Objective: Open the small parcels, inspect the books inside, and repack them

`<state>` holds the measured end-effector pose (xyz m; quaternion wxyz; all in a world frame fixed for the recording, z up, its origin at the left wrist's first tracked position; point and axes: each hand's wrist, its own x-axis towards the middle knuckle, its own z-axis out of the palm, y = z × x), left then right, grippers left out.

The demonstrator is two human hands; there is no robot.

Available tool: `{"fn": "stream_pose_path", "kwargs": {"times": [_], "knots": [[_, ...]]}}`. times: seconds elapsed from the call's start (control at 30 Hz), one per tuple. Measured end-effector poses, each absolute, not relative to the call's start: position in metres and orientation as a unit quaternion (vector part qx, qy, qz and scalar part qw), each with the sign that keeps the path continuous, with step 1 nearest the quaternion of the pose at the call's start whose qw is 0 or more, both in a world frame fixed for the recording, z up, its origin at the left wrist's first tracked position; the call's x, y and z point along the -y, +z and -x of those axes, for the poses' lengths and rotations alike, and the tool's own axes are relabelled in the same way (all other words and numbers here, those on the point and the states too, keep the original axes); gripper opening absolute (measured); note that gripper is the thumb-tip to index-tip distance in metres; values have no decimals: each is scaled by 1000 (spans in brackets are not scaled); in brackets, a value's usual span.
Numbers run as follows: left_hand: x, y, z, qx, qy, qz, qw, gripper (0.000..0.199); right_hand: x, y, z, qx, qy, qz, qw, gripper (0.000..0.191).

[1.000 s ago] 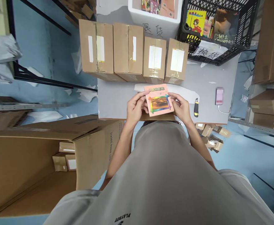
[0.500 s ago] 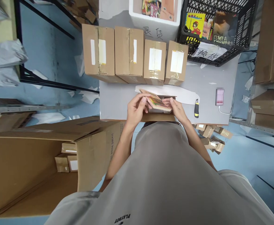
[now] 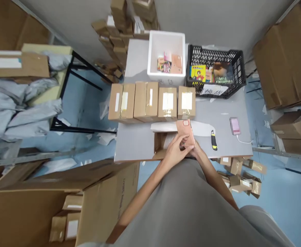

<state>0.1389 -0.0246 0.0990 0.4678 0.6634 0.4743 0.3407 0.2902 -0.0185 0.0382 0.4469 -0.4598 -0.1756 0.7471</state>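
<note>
A thin salmon-coloured book [image 3: 185, 130] stands tilted up in front of my body, its plain cover with a small framed mark facing me. My left hand [image 3: 176, 151] is closed on its lower left part, with fingers bent across the cover. My right hand [image 3: 196, 150] grips the lower right edge from behind, and most of its fingers are hidden. Just left of and partly under my hands, an open cardboard box [image 3: 159, 143] lies at the table's front edge, with pale material inside. A strip of white paper [image 3: 204, 129] lies behind the book.
Several taped cartons [image 3: 145, 100] stand in a row across the grey table [image 3: 225, 132]. Behind them are a white foam bin [image 3: 166, 41] and a black crate [image 3: 217, 91] with books. A utility knife [image 3: 214, 140] and a phone [image 3: 235, 126] lie right. A large carton [image 3: 106, 195] stands lower left.
The book has been raised and turned from a low slant with its colourful side showing to its salmon cover. My left hand has moved across it. The view has tilted up.
</note>
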Motion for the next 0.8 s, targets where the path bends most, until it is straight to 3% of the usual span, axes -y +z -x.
{"fn": "stream_pose_path", "kwargs": {"times": [0.13, 0.33, 0.5, 0.67, 0.8], "knots": [[17, 92, -122, -501, 328, -576, 557, 59, 17, 49, -304, 214, 708, 491, 459, 58], [9, 80, -106, -529, 266, -414, 691, 83, 28, 63, -318, 246, 692, 499, 460, 60], [12, 68, -99, -539, 266, -373, 707, 68, 47, 64, -323, 263, 721, 516, 382, 72], [7, 71, -96, -515, 269, -357, 731, 52, 45, 58, -320, 257, 711, 506, 416, 59], [-44, 101, -95, -514, 324, -364, 706, 65, -12, 77, -309, 274, 705, 480, 445, 74]]}}
